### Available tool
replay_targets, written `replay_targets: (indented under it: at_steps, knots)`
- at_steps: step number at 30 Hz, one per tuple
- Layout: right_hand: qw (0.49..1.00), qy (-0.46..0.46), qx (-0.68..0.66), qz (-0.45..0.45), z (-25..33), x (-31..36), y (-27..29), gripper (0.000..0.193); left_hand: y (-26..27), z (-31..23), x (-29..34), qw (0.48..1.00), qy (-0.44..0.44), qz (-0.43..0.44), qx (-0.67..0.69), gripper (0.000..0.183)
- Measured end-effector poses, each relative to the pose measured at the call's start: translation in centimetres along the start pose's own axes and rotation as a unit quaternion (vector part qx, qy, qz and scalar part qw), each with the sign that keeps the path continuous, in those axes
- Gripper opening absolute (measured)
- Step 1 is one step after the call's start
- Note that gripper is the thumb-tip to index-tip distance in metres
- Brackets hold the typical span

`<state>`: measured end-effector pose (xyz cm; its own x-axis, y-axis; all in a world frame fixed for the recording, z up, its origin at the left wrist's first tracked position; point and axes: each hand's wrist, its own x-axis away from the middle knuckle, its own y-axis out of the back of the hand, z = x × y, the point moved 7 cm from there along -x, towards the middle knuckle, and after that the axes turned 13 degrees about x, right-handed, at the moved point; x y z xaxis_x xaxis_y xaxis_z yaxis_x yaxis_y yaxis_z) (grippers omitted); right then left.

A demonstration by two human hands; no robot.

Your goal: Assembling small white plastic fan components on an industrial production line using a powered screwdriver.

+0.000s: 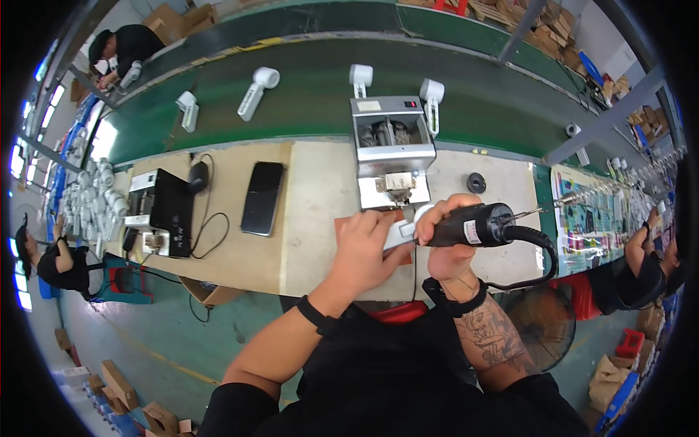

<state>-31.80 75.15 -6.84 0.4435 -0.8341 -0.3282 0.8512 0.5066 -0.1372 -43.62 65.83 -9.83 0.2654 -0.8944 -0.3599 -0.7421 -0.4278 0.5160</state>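
My left hand [364, 246] is closed around the light-grey handle of a handheld device [400, 235] with a pale round head, held low over an orange-brown mat [342, 223] at the bench's front edge. In my right hand [450, 262] is a black electric screwdriver [466, 226], gripped round its body and lying sideways across the device. Its thick ribbed cable [551, 255] loops from the right end down toward my wrist. Fingers hide part of the device's head and the screwdriver's left end. Just beyond both hands stands a grey screw feeder [394, 153] with an open tray.
A black phone [263, 198], a second black feeder [162, 213] and a small black ring-shaped part [476, 183] lie on the bench [313, 175]. Beyond runs a green conveyor [306, 109] carrying several white devices [258, 93]. Other people work left and right. A floor fan [540, 328] stands below right.
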Motion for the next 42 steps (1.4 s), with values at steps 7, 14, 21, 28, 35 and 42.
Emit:
replay_targets:
  at_steps: [7, 14, 21, 28, 35, 42]
  knots:
    - [0.999, 0.021, -0.013, 0.026, 1.1, -0.7, -1.0, 0.092, 0.7, -0.5, 0.4, 0.998, -0.019, 0.013, -0.05, 0.049]
    - [0.984, 0.142, -0.1, -0.032, 15.7, 0.5, 3.0, 0.092, 6.5, -4.2, 4.1, 0.993, 0.042, 0.102, 0.037, 0.042]
    - [0.992, 0.105, -0.043, -0.062, 15.8, 1.4, 10.8, 0.091, 18.5, 6.5, 0.2, 0.977, 0.154, -0.124, 0.081, 0.039]
    - [0.988, 0.018, 0.07, -0.14, 9.2, 1.7, 14.1, 0.099, 15.7, 18.0, -14.2, 0.973, 0.149, -0.064, -0.165, 0.045]
    - [0.976, -0.022, 0.098, -0.191, 6.0, 0.9, 17.1, 0.096, 14.9, 16.4, -23.0, 0.975, -0.039, -0.076, -0.207, 0.051]
    - [0.969, -0.053, 0.137, -0.2, 4.1, -0.6, 16.6, 0.106, 23.1, 25.9, -25.9, 0.846, 0.208, -0.213, -0.442, 0.054]
